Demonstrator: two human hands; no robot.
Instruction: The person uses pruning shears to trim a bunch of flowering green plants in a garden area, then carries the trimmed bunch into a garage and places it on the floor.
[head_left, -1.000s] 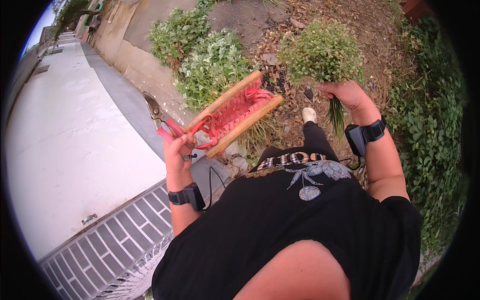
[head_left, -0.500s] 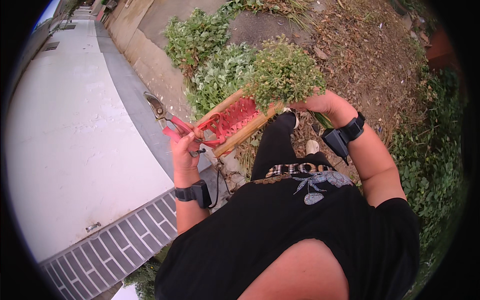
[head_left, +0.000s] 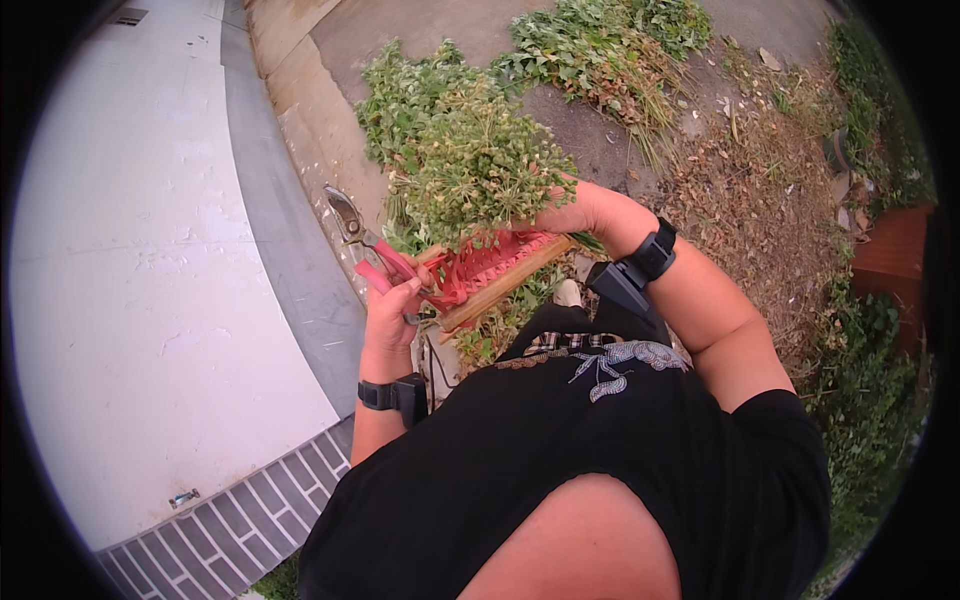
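Note:
My left hand [head_left: 392,312] is closed round red-handled pruning shears [head_left: 392,258], their metal blades pointing up and away. The same hand also grips the end of a small folding stool [head_left: 512,284], which has wooden bars and a seat of woven red straps. At the stool's far end, my right hand [head_left: 566,210] is closed on a bunch of green seed heads [head_left: 478,165] on stems. That bunch hangs over the stool and covers part of its seat. Most of the right fingers are hidden behind it.
Cut leafy plants [head_left: 415,85] lie on the ground ahead, with another heap [head_left: 600,60] farther right. A white wall [head_left: 150,270] runs along the left. Dry leaves and litter [head_left: 740,180] cover the ground at right, beside green growth [head_left: 860,430] and a reddish-brown object [head_left: 890,255].
My right hand has brought the seed-head bunch leftward, over the stool's seat. The left hand keeps the shears and stool. The view has shifted, showing more of the ground and plants to the right.

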